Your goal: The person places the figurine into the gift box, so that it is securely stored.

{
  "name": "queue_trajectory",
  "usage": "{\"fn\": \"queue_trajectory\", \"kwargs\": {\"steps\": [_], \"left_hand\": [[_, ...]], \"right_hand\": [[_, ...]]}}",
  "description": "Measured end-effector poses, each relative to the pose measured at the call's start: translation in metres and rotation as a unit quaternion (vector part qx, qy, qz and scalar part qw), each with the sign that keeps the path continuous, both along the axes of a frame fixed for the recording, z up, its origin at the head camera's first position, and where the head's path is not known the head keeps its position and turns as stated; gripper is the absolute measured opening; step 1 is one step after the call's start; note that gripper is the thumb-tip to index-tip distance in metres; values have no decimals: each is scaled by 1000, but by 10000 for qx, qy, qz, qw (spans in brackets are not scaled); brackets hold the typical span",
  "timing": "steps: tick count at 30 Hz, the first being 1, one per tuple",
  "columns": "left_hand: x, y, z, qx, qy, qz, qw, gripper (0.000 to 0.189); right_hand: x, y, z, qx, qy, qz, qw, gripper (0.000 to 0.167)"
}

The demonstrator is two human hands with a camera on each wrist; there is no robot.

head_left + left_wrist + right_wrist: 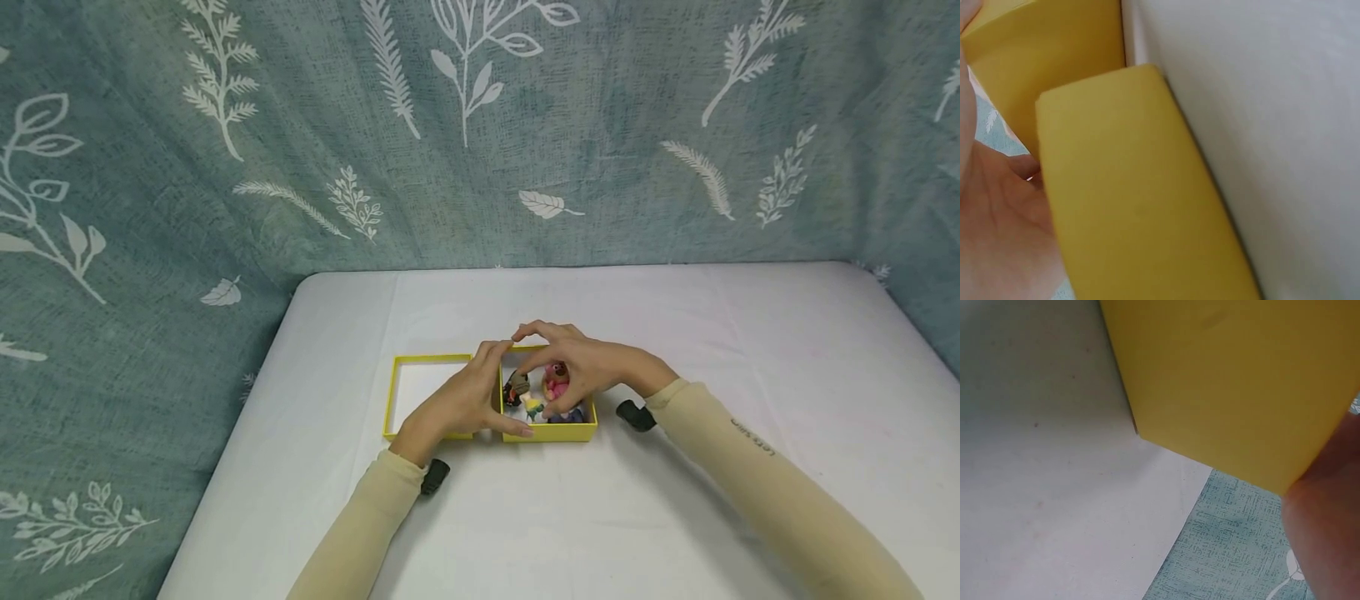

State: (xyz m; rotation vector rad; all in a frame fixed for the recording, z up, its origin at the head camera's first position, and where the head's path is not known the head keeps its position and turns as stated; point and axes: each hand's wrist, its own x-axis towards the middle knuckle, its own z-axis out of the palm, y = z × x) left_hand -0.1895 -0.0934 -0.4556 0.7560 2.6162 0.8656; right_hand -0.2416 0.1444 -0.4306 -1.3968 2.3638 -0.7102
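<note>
"Head view first: where are the figurines?"

"Inside the yellow box [550, 433]. The pink figurine [556, 387] lies under the right hand [596, 365], its head toward the back wall. A dark figurine [512, 393] is by the left wall, with a yellow-and-green figurine [533, 408] nearer the front."

"Which hand is nearer them?"

"The right, reaching over the box from the right end. Its fingers are bent, with a clear gap to the thumb; I see nothing held. The left hand [459, 398] spans the left end, lightly gripping the box: thumb at the front wall, fingertips at the back corner. The shallow yellow lid [391, 396] lies just left, partly under that hand."

"Left wrist view?"

"The lid's side in front, the box beyond, part of the hand alongside. How firm its grip is, I can't tell."

"Right wrist?"

"The box's outer wall, the white tablecloth [1041, 506] and the leaf-print curtain [1204, 562]. The hand's edge is beside the box; its fingertips and the figurines are out of sight."
</note>
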Motion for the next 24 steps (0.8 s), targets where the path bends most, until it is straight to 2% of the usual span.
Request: {"fn": "queue_trajectory", "kwargs": {"steps": [13,17,24], "left_hand": [[-4,-8,3,99,6,-298,9995,139],[-4,-8,3,150,-73,-300,9994,137],[-5,-9,2,165,25,-270,9995,136]], "right_hand": [[-1,-2,2,231,61,-12,9997,53],[-2,-3,4,373,161,85,9991,54],[-4,-9,9,664,99,86,9977,54]]}}
